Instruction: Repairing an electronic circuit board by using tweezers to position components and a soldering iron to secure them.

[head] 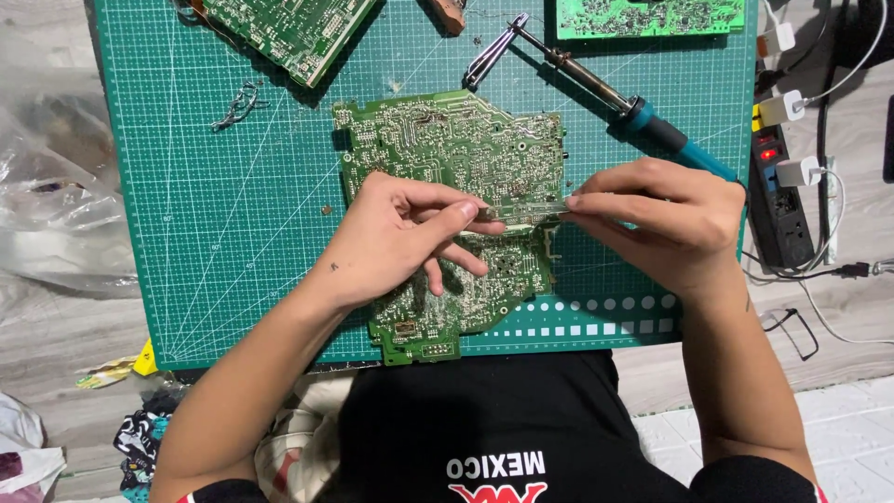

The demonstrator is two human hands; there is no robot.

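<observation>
Your left hand (391, 237) and right hand (666, 219) each pinch one end of a narrow strip (526, 210), fingertips closed on it, just above the middle board (447, 149). Strip looks light, thin, probably stiff and fragile; grip by the ends, as now. Count: three boards, one strip, one iron (605, 93), one tweezers (494, 51), one mat (233, 233).

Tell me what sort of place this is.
Likely a home electronics repair bench. A green cutting mat carries bare circuit boards, a soldering iron lies beside them, and a power strip sits at the mat's edge. Both hands hold a small strip.
</observation>
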